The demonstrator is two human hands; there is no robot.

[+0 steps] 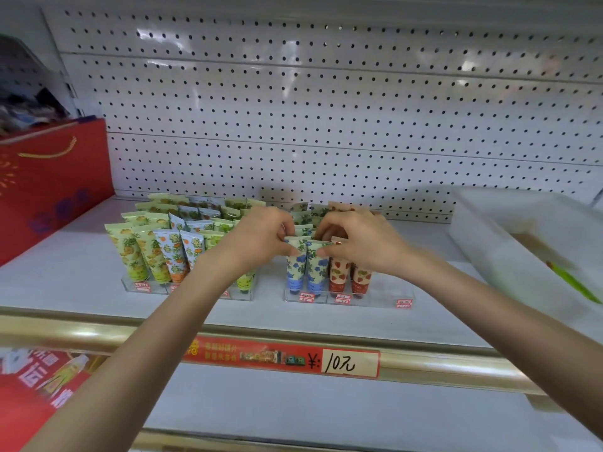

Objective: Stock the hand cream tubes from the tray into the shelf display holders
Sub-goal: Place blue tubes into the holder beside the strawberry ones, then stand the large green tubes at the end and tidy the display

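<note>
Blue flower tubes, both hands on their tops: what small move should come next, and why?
Probably ease them straight down, then let go. The left hand and right hand pinch the top edges of the blue flower tubes, which already stand cap-down in the front of the clear holder beside the strawberry tubes.

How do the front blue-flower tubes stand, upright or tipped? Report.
Upright: the blue-flower tubes stand caps down in the clear holder, crimped ends up.

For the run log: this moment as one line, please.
left hand: pinches top of left blue-flower tube | right hand: pinches top of right blue-flower tube | both standing cap-down, front of clear holder
</note>
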